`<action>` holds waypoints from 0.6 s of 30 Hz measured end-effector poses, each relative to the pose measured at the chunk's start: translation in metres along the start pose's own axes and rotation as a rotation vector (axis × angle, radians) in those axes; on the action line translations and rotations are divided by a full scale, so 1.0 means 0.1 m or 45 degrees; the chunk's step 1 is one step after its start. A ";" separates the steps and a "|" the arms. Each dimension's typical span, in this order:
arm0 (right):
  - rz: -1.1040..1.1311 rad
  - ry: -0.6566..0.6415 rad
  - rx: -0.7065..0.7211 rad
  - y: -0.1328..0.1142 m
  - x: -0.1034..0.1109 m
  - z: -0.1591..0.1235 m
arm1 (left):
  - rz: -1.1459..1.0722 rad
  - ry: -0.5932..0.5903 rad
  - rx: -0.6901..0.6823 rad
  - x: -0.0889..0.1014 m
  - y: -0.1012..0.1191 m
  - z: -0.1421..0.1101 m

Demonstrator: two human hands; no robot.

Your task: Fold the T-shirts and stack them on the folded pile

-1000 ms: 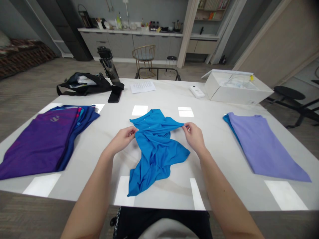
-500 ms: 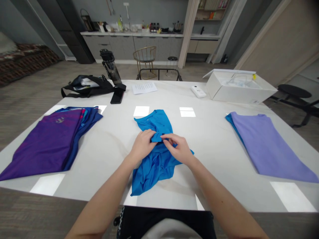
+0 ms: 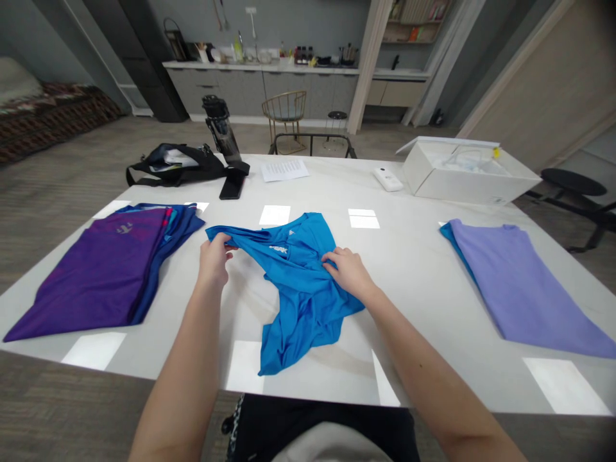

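Note:
A bright blue shirt (image 3: 303, 289) lies crumpled in the middle of the white table, with small white lettering on its upper part. My left hand (image 3: 215, 258) is closed on a corner of it, pulled out to the left and lifted a little off the table. On the shirt's right side, my right hand (image 3: 347, 273) pinches the cloth with bent fingers. Part of the fabric under the right fingers is hidden.
Folded dark clothes with a purple shirt (image 3: 91, 276) on top lie left; a lavender shirt (image 3: 524, 282) over blue cloth lies right. Along the far edge are a black bag (image 3: 178, 163), bottle (image 3: 222, 131), phone (image 3: 232, 186), paper (image 3: 285, 169), white device (image 3: 387, 179) and open white box (image 3: 462, 179).
My left hand has moved left, drawing a part of the blue shirt out with it. The shirt is spread wider, and white lettering now shows. My right hand stays near its place.

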State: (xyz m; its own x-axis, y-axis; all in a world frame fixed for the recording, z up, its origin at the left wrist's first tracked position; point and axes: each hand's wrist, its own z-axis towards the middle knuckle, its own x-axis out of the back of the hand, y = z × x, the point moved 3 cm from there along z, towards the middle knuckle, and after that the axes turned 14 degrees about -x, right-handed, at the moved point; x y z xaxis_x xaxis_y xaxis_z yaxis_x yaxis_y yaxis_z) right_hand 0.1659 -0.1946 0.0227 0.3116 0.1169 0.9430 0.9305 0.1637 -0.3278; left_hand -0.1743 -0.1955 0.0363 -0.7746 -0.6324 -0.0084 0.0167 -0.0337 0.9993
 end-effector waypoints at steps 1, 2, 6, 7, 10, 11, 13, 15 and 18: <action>-0.030 -0.006 0.008 -0.02 0.01 -0.01 | -0.049 0.032 0.044 0.02 -0.02 0.01; -0.042 -0.006 0.010 -0.02 0.03 -0.02 | -0.105 0.053 0.083 0.02 -0.04 0.02; 0.025 0.078 -0.048 0.15 0.17 -0.03 | -0.333 0.134 0.220 0.02 -0.13 0.05; 0.061 0.115 -0.078 0.24 0.21 -0.03 | -0.378 0.171 0.239 0.02 -0.14 0.06; 0.221 0.231 -0.245 0.58 0.32 -0.03 | -0.450 0.256 0.245 0.05 -0.18 0.10; 0.269 0.273 -0.319 0.72 0.35 -0.04 | -0.437 0.276 0.228 0.07 -0.18 0.11; 0.325 0.344 -0.452 0.99 0.42 -0.06 | -0.355 0.307 0.162 0.12 -0.19 0.14; 0.326 0.334 -0.526 1.23 0.46 -0.08 | -0.216 0.325 0.086 0.17 -0.19 0.15; 0.309 0.078 -0.558 1.47 0.48 -0.11 | 0.145 0.360 -0.109 0.20 -0.11 0.11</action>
State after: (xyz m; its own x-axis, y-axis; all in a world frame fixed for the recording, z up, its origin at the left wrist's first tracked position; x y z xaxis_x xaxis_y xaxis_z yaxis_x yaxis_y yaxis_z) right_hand 0.3200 -0.1753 0.0204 0.5275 0.0406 0.8486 0.8191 -0.2892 -0.4954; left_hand -0.1967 -0.1989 0.0253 -0.5583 -0.8256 0.0816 0.1558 -0.0077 0.9878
